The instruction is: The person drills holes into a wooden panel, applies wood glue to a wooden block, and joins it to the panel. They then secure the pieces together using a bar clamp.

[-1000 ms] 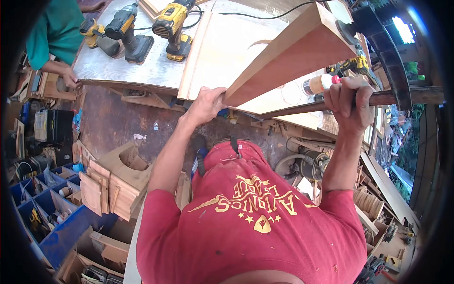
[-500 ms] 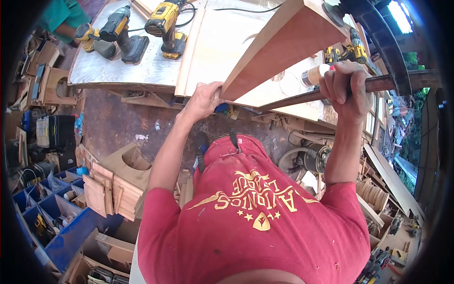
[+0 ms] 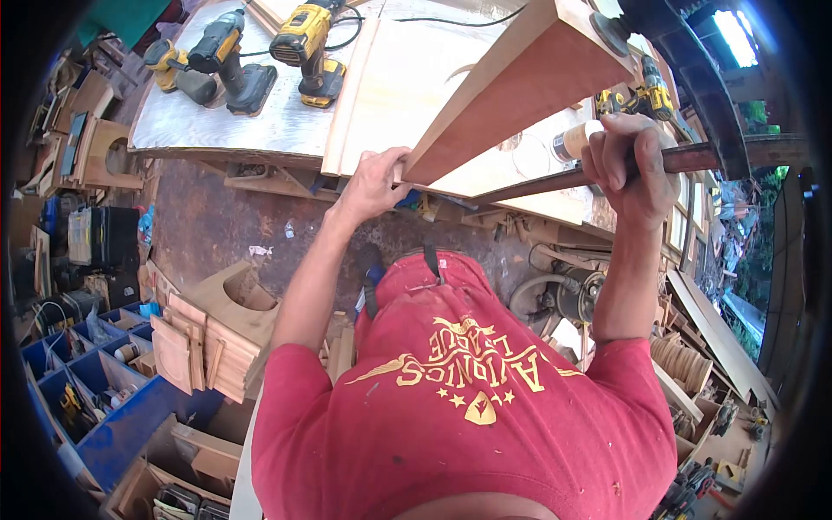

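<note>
A wooden board (image 3: 520,95) rises on edge from the bench's near edge. My left hand (image 3: 374,184) pinches its near lower corner. A large bar clamp (image 3: 706,82) reaches in from the upper right, its round pad (image 3: 613,35) against the board's far end. My right hand (image 3: 633,165) is wrapped round the clamp's metal bar, with the thumb up. The bar runs down-left under the board, where its near end is partly hidden. A white-and-brown bottle (image 3: 572,143) stands just left of my right hand.
Yellow-and-black power tools (image 3: 308,48) stand on the workbench (image 3: 225,134), and a yellow drill (image 3: 654,91) lies beyond my right hand. A blue divided crate (image 3: 121,433) and wooden panels (image 3: 208,347) are at lower left. A hose and round machine (image 3: 576,295) sit under the bench.
The fingers and thumb of my right hand have shifted slightly on the clamp bar. The board and clamp stay nearly in place. Another person's green clothing at upper left has moved.
</note>
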{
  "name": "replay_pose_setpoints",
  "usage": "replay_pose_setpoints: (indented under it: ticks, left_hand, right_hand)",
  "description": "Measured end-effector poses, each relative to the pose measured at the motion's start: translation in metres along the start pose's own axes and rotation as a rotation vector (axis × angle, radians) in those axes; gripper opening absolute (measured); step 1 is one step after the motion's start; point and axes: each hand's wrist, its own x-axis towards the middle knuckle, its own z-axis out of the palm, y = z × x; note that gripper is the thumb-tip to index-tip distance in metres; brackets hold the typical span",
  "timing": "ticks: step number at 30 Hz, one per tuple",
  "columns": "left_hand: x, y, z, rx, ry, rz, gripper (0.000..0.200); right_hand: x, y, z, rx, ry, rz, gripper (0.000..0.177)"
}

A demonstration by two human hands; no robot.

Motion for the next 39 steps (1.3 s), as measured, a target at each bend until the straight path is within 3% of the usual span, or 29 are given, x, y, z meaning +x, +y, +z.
replay_pose_setpoints:
  ticks: [7, 10, 13, 19, 22, 28, 31, 32, 35, 39]
  left_hand:
    - [0.000, 0.002, -0.004, -0.061, -0.076, -0.099, 0.061]
    - [0.003, 0.005, -0.009, -0.069, -0.095, -0.110, 0.052]
    - [0.010, 0.012, -0.019, -0.151, -0.197, -0.243, 0.047]
    - [0.004, -0.004, -0.007, 0.012, -0.087, 0.002, 0.048]
    - [0.005, -0.003, -0.009, 0.007, -0.178, -0.082, 0.046]
    - [0.008, 0.007, -0.014, 0.025, -0.172, -0.093, 0.045]
    - [0.008, 0.007, -0.013, 0.107, -0.141, -0.058, 0.035]
    - [0.013, 0.007, -0.015, -0.014, -0.195, -0.143, 0.037]
    - [0.027, 0.041, -0.040, -0.143, -0.266, -0.411, 0.068]
    - [0.077, 0.132, -0.109, -0.490, 0.178, -0.094, 0.087]
  right_hand:
    - [0.002, -0.004, 0.007, -0.005, 0.095, 0.042, 0.044]
    - [0.004, -0.005, 0.006, -0.014, 0.086, 0.045, 0.042]
    - [0.003, -0.005, 0.007, -0.030, 0.095, 0.045, 0.041]
    - [0.003, -0.007, 0.009, -0.051, 0.117, 0.059, 0.041]
    - [0.003, -0.008, 0.010, -0.053, 0.109, 0.058, 0.041]
    - [0.002, -0.009, 0.010, -0.056, 0.130, 0.078, 0.042]
    - [0.001, -0.008, 0.013, -0.091, 0.177, 0.096, 0.042]
    - [-0.001, -0.009, 0.011, -0.068, 0.179, 0.136, 0.041]
    - [0.002, -0.010, 0.016, -0.258, 0.210, 0.090, 0.038]
    - [0.002, -0.009, 0.014, -0.235, 0.202, 0.123, 0.037]
